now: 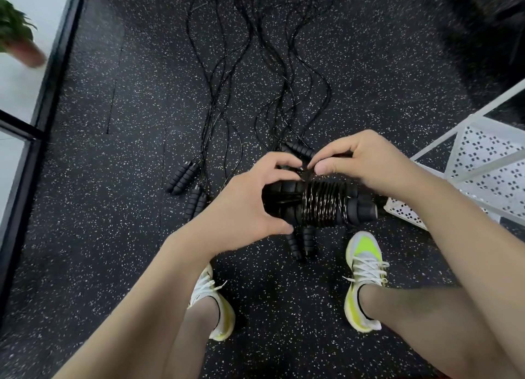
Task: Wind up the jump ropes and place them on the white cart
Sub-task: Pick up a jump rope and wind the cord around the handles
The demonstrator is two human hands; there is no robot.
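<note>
Wound jump rope [321, 202]: black cord coiled tightly round its paired foam handles, held level in the air above the floor, just left of the white cart [466, 162]. Held that way, I judge, so the last turn can be tucked under the coils before it goes on the cart.

Left hand [247, 199]: curled round the handles' left end, thumb underneath, fingers over the top; it grips the bundle to steady it.

Right hand [360, 162]: arched over the coil's upper edge, thumb and fingertips pinching at the cord end; the exact contact is too small to confirm.

Left of and beyond the bundle: unwound jump ropes [227, 100] trail across the speckled floor [113, 179], handle pairs [183, 176] nearest the person. Another pair lies directly below the bundle.
</note>
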